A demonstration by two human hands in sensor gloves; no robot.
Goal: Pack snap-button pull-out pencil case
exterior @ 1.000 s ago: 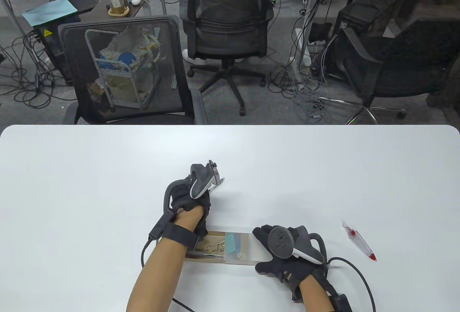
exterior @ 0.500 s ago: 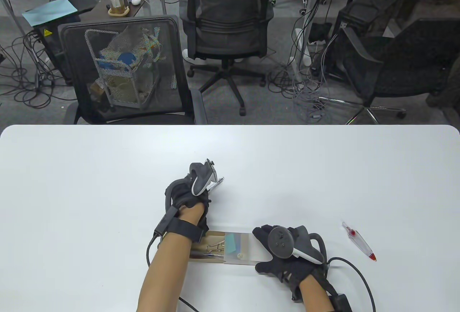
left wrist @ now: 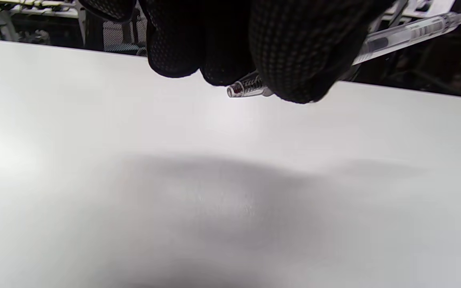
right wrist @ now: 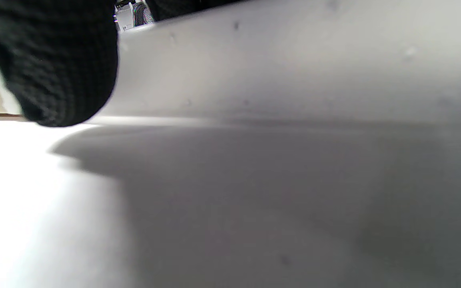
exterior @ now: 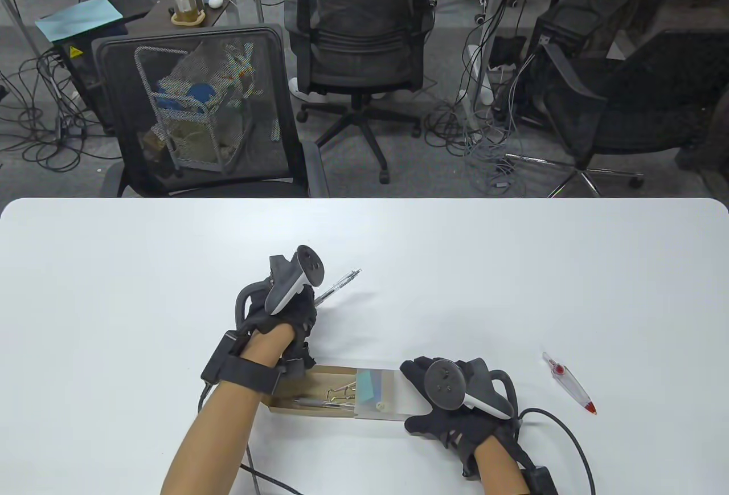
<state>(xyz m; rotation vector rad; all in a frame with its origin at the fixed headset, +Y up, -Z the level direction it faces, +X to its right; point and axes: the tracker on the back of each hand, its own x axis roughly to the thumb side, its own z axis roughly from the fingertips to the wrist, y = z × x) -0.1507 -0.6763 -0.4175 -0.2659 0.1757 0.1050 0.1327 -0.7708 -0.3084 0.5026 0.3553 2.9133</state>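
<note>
The pencil case lies near the table's front edge: a brown cardboard tray (exterior: 296, 404) pulled out leftward from a translucent sleeve (exterior: 384, 395). In the tray lie a pen (exterior: 313, 403) and metal binder clips (exterior: 340, 388). My left hand (exterior: 287, 318) grips a clear pen (exterior: 339, 285) above the table, just behind the tray; the pen also shows in the left wrist view (left wrist: 406, 35), held under the fingers (left wrist: 294, 52). My right hand (exterior: 450, 409) rests on the sleeve's right end; a fingertip (right wrist: 50, 68) shows beside the sleeve wall (right wrist: 294, 60).
A clear pen with a red tip (exterior: 569, 384) lies on the white table (exterior: 512, 267) to the right of my right hand. Glove cables trail off the front edge. Office chairs stand beyond the table's far edge.
My left hand has moved left and turned, swinging the clear pen so more of it sticks out to the upper right. More of the tray is uncovered. My right hand has not moved.
</note>
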